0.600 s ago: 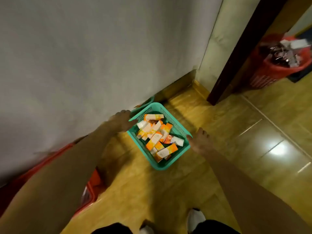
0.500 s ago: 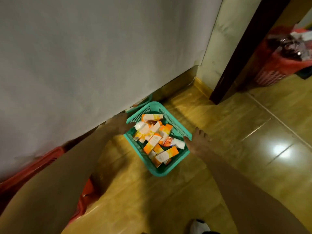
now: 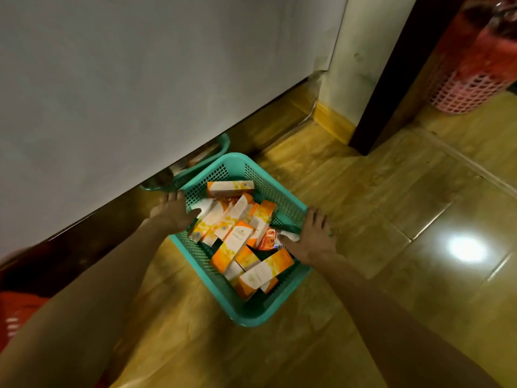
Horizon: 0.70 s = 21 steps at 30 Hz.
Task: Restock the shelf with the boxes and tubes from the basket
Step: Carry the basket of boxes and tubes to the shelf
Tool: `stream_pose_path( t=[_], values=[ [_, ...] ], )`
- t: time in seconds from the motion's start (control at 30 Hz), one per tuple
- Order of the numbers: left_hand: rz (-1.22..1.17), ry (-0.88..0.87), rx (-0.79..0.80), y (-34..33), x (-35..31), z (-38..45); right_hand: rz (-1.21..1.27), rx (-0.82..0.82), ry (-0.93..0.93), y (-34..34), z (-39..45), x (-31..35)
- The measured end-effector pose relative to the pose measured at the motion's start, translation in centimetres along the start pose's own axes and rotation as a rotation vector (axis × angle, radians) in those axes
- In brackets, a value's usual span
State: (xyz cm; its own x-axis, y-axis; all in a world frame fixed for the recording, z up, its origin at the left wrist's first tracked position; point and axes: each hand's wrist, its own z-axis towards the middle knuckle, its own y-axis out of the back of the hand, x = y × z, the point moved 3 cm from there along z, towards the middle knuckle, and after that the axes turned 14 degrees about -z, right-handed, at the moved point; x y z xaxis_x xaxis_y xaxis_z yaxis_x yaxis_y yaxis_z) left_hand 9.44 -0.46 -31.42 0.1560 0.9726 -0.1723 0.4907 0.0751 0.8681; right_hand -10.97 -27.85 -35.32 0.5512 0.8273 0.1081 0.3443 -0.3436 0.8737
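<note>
Gripping: left hand [image 3: 170, 217] curls over basket [image 3: 251, 317] rim
Right hand [image 3: 314, 238]: grasps opposite rim
Between hands: orange boxes [image 3: 237, 236]
Under basket: floor [image 3: 391, 208]

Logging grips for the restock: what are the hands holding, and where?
Both hold the teal basket by its rim: left hand at the left edge, right hand at the right.

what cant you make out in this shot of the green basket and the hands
Head view:
- Second green basket: mostly hidden under the white panel.
- Print on the orange-and-white boxes: too small.
- Left hand and right hand fingertips: hidden over the green basket rim.
- Pink basket: cut off, blurred.
</note>
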Motion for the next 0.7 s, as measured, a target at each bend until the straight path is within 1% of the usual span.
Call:
stream_pose_path(
  t=[0.1,0.17,0.23,0.3,0.37,0.43,0.47,0.53,0.6,0.67,0.7],
  values=[
    [-0.010,0.016,-0.127,-1.1,-0.4,0.2,-0.054,-0.071,0.066,-0.9,0.4,-1.0],
    [0.032,0.034,-0.197,-1.4,-0.3,-0.2,-0.103,-0.123,0.111,-0.9,0.9,-1.5],
    [0.067,0.068,-0.195,-1.3,0.7,-0.7,-0.124,-0.107,0.173,-0.3,1.7,-1.9],
    [0.099,0.110,-0.139,-1.1,2.7,-1.5,-0.129,-0.064,0.204,0.6,2.1,-1.8],
    [0.110,0.117,-0.065,-1.1,4.1,-2.4,-0.053,-0.051,0.146,1.1,1.8,-1.7],
    [0.153,0.151,0.037,-1.1,4.2,-3.6,0.101,-0.064,0.000,1.0,0.3,-1.6],
    [0.176,0.164,0.067,-1.2,4.0,-4.2,0.173,-0.049,-0.069,0.6,-0.7,-1.7],
    [0.140,0.212,0.101,-2.0,4.1,-5.3,0.290,0.023,-0.165,-0.7,-2.7,-2.0],
    [-0.002,0.232,0.087,-3.4,4.1,-5.7,0.398,0.059,-0.214,-1.8,-4.1,-2.3],
    [-0.208,0.228,0.052,-4.0,3.1,-5.9,0.512,0.047,-0.271,-2.6,-5.3,-2.3],
    [-0.272,0.235,0.041,-4.2,2.6,-6.0,0.567,0.048,-0.304,-3.1,-5.9,-2.2]
  ],
)
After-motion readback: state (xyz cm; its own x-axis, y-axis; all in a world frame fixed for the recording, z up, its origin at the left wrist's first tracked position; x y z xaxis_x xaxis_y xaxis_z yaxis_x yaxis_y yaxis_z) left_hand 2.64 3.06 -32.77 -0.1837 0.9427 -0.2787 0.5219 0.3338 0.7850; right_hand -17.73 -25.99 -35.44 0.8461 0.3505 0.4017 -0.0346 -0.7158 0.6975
